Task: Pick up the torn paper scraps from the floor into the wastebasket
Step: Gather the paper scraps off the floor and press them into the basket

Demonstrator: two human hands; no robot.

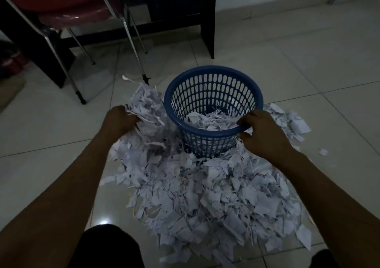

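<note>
A blue slotted plastic wastebasket (213, 76) stands on the tiled floor with some white scraps lying in its bottom. A big heap of torn white paper scraps (205, 195) spreads around and in front of it. My left hand (121, 119) grips a raised bunch of scraps (144, 103) just left of the basket's rim. My right hand (261, 132) holds the near right rim of the basket, thumb over the edge.
A red chair (72, 10) with chrome legs stands at the back left, one leg foot touching the heap's far edge. A dark wooden desk (207, 18) stands behind the basket. My knees show at the bottom. Bare tiles lie to the left and right.
</note>
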